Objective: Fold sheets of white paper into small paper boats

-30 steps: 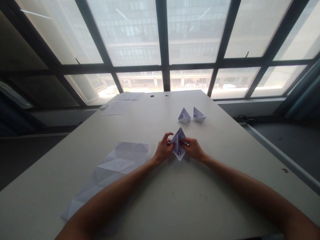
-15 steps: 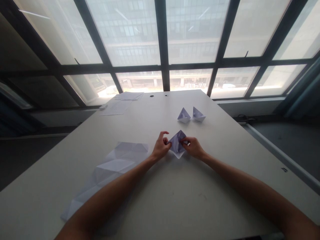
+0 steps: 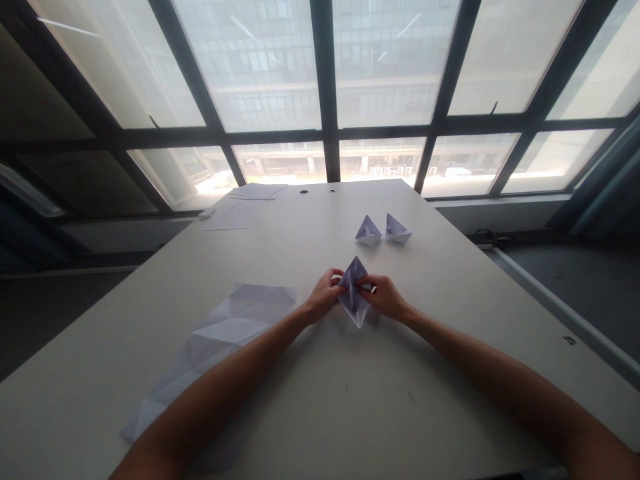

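Note:
A folded white paper piece (image 3: 354, 293), diamond-shaped and standing on one point, is held just above the pale table (image 3: 350, 400). My left hand (image 3: 325, 297) pinches its left side with closed fingers. My right hand (image 3: 385, 297) pinches its right side the same way. Both forearms reach in from the bottom of the view. Two finished paper boats, one (image 3: 369, 231) beside the other (image 3: 398, 229), stand a little beyond my hands.
A large creased sheet of paper (image 3: 220, 340) lies flat to the left of my left arm. More sheets (image 3: 247, 203) lie at the table's far left corner. Tall windows (image 3: 325, 93) stand behind the table's far edge.
The paper piece went from wide and spread apart half a second ago to narrow and upright. My left hand's fingers closed back onto its left side.

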Demonstrator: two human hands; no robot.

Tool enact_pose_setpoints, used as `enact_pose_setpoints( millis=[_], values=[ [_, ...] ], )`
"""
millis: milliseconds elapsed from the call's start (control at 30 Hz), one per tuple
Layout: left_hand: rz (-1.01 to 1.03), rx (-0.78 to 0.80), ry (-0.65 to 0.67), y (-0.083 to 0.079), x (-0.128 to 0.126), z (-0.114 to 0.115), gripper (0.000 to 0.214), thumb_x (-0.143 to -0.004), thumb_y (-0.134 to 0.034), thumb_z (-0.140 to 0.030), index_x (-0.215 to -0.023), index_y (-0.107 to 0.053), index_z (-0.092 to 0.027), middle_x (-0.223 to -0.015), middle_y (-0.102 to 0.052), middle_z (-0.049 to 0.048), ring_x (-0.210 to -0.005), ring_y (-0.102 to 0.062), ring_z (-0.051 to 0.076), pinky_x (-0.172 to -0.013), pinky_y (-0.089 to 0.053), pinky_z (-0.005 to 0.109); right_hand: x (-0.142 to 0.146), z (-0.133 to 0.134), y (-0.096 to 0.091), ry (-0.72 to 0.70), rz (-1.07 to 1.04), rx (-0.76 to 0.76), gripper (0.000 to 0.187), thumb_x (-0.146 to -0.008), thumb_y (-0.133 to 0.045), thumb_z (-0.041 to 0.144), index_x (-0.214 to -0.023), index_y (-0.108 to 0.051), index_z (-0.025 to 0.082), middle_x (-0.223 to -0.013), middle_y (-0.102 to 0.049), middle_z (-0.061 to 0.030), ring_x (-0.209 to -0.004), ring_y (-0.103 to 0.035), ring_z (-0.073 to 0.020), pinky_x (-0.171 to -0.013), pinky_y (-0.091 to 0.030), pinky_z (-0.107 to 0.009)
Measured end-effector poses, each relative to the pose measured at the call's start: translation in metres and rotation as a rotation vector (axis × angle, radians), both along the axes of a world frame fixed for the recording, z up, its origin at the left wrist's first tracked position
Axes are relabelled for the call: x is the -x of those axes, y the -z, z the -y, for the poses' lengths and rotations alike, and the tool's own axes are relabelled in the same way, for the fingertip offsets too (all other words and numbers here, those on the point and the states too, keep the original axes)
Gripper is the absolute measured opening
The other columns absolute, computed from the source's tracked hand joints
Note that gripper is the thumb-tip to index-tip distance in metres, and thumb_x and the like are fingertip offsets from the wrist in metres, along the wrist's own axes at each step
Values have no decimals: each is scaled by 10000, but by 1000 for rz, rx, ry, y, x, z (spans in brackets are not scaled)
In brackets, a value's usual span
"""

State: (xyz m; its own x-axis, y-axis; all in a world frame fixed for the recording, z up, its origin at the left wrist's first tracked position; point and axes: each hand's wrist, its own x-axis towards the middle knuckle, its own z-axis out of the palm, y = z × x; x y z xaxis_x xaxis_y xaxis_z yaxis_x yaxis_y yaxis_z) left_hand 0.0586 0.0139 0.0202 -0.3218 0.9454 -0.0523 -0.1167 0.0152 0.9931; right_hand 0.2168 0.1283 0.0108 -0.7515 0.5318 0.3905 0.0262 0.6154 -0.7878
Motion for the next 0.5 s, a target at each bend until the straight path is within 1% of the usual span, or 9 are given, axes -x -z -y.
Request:
enact_pose_setpoints(
  millis=[100, 200, 300, 500],
  values=[
    [69, 9, -38, 0, 0, -1, 421, -651, -695, -195, -1028, -512, -164, -839, -647, 26, -674, -626, 150, -603, -457, 234, -1, 2, -4, -3, 25, -9, 230, -770, -606, 164, -935, -766, 169, -796, -736, -23, -652, -628, -178, -608, -476, -259],
    [121, 21, -46, -1, 0, -1, 391, -644, -653, -179, -1019, -548, -152, -821, -630, 21, -678, -608, 141, -601, -455, 226, -3, 3, -8, -13, 36, -7, 235, -761, -600, 155, -924, -769, 165, -772, -732, -15, -630, -620, -167, -590, -457, -245],
    [155, 15, -23, -3, -2, -1, 398, -615, -612, -144, -1010, -564, -144, -806, -620, 18, -680, -596, 139, -603, -456, 225, -4, 3, -11, -9, 42, -20, 237, -753, -598, 143, -909, -775, 168, -760, -732, -11, -616, -614, -160, -587, -451, -242],
    [184, 10, 62, -7, -6, 0, 408, -597, -630, -131, -1000, -562, -148, -784, -621, 6, -677, -594, 142, -612, -449, 229, -6, 4, -15, -1, 47, -52, 231, -740, -612, 133, -890, -781, 177, -783, -745, -16, -636, -627, -171, -608, -463, -251]
  ],
)
